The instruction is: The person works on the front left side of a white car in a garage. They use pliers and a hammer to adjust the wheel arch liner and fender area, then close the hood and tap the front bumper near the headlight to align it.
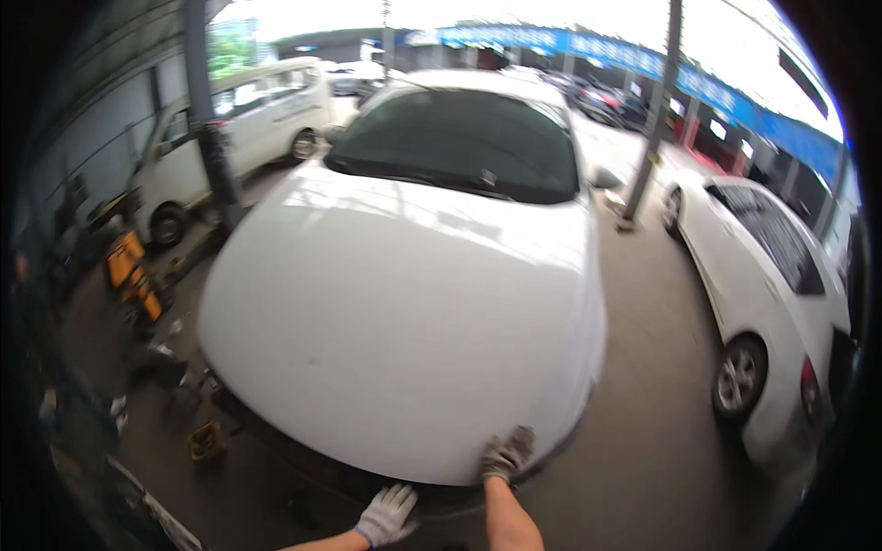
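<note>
In the head view, the white car hood (395, 321) lies shut-looking directly ahead, below the dark windshield (450, 138). The gloved right hand (505, 452) rests on its front right corner, fingers unclenched. The gloved left hand (388, 514) is by the front edge, fingers extended and holding nothing; contact is unclear. A white van (253, 124) stands left, a white sedan (767, 303) right.
</note>
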The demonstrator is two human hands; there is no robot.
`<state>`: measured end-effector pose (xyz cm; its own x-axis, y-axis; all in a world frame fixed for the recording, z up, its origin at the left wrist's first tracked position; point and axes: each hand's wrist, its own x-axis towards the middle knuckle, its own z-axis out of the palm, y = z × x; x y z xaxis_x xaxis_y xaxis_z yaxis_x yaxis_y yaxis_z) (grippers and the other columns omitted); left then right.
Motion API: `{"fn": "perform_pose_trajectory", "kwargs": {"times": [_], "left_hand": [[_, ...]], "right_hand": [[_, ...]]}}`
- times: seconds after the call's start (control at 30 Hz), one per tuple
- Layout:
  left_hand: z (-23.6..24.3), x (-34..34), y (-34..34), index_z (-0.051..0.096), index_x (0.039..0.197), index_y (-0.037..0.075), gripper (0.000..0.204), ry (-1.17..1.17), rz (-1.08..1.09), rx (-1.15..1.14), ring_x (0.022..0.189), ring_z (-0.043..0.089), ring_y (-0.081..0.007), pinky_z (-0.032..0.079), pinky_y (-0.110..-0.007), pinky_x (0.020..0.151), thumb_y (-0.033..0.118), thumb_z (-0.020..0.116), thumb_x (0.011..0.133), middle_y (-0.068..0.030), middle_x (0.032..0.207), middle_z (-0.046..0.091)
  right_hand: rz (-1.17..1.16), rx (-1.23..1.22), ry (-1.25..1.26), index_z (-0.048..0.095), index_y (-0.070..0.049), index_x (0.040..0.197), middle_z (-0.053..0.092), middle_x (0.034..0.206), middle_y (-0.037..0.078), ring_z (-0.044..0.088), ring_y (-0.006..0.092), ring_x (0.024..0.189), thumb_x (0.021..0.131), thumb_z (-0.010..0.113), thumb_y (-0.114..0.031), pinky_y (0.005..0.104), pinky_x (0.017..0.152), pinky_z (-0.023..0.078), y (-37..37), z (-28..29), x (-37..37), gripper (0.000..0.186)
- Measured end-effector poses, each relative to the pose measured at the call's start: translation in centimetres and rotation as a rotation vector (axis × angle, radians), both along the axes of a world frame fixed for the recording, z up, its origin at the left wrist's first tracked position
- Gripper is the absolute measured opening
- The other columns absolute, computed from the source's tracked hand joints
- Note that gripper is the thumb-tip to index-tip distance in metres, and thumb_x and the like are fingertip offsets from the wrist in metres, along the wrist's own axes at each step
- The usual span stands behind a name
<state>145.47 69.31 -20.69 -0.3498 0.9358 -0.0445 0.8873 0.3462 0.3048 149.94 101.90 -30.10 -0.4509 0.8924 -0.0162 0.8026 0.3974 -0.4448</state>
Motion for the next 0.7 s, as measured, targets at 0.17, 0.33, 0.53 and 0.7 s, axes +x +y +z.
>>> {"fn": "perform_pose_trajectory", "kwargs": {"times": [0.17,0.33,0.53,0.7], "left_hand": [[-0.6,5.4,-25.8,0.046,0.143,0.002,0.073,-0.476,0.804,-0.328,0.138,0.044,-0.0383,0.036,-0.044,0.116,0.049,0.057,0.089,-0.0237,0.147,0.048],[-9.7,6.9,-51.6,0.066,0.128,0.005,0.062,-0.669,1.396,-0.741,0.122,0.061,-0.0331,0.051,-0.042,0.1,0.053,0.054,0.09,-0.0189,0.135,0.062],[-12.8,14.7,-66.2,0.072,0.11,0.003,0.046,-0.437,2.134,-0.038,0.112,0.064,-0.0413,0.05,-0.047,0.1,0.04,0.066,0.085,-0.025,0.117,0.068],[-15.0,17.1,-63.2,0.071,0.113,0.004,0.048,-0.659,2.16,0.136,0.112,0.064,-0.0401,0.049,-0.046,0.101,0.042,0.066,0.084,-0.0277,0.116,0.068]], "right_hand": [[-0.09,0.054,-0.174,0.026,-0.006,0.158,0.02,0.165,0.019,0.015,0.0343,0.154,0.098,0.04,-0.049,0.0476,0.124,0.012,-3.2,4.1,-2.3,0.075],[0.222,0.22,-0.539,0.039,-0.002,0.15,0.036,0.156,0.019,0.035,0.0337,0.144,0.097,0.044,-0.034,0.0501,0.119,0.026,-9.2,4.3,-6.8,0.062],[0.029,0.254,-0.348,0.053,-0.004,0.132,0.054,0.136,0.018,0.059,0.0363,0.119,0.096,0.052,-0.02,0.0464,0.096,0.052,-19.7,4.9,-12.0,0.04],[0.044,0.247,-0.437,0.056,-0.004,0.129,0.056,0.132,0.02,0.057,0.038,0.122,0.094,0.051,-0.024,0.0479,0.099,0.05,-24.4,7.5,-14.0,0.041]]}}
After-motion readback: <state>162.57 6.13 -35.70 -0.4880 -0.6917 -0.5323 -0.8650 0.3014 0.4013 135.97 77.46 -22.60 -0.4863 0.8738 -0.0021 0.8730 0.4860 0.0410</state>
